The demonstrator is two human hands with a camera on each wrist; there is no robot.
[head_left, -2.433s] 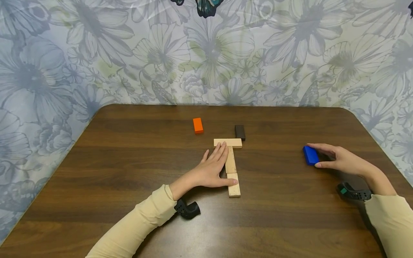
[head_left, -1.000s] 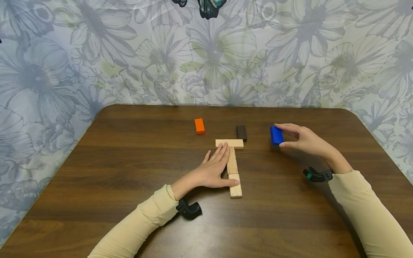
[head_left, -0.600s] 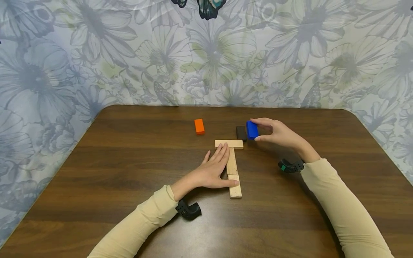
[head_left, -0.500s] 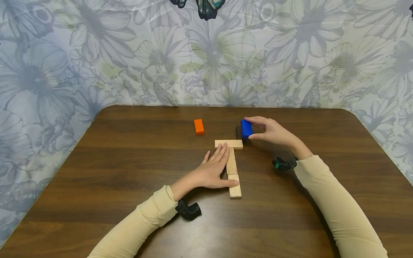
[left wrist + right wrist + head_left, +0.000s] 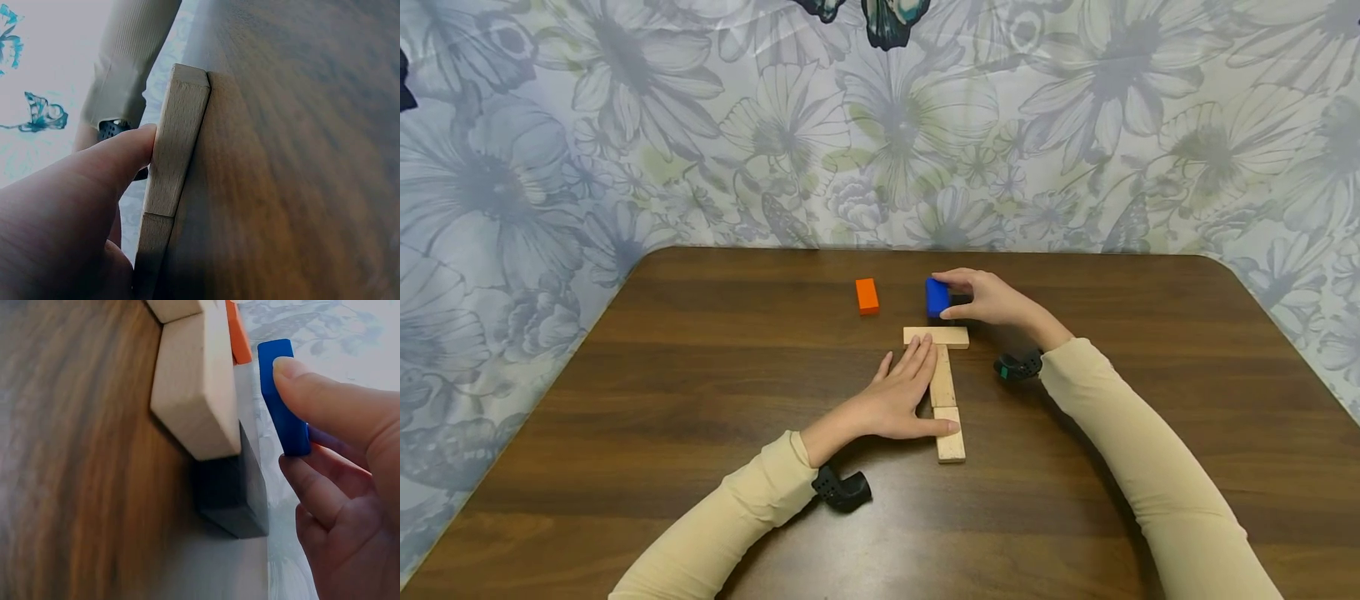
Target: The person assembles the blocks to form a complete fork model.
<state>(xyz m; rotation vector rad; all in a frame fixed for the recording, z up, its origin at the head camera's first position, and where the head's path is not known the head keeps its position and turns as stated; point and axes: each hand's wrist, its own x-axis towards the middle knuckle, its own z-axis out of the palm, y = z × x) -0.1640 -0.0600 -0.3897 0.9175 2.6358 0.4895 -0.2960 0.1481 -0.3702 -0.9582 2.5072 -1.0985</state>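
My right hand [image 5: 992, 298] pinches a blue block [image 5: 937, 297] between thumb and fingers, raised off the table at the far middle. In the right wrist view, a black block [image 5: 232, 494] stands below it against the end of the crosswise wooden block [image 5: 953, 337]; my right hand and the blue block largely hide it in the head view. Two more plain wooden blocks run end to end toward me, a middle one [image 5: 943, 385] and a near one [image 5: 951, 447], forming a T. Fingers outstretched, my left hand [image 5: 891, 404] lies along them, its thumb on the near block.
An orange block [image 5: 867, 297] lies alone toward the back, left of the blue one. The brown wooden table [image 5: 700, 383] ends at a rounded far edge against a flowered cloth backdrop [image 5: 880, 150].
My right hand has carried the blue block from the right side of the table leftward and farther back, past the black block. My left hand stays on the wooden blocks.
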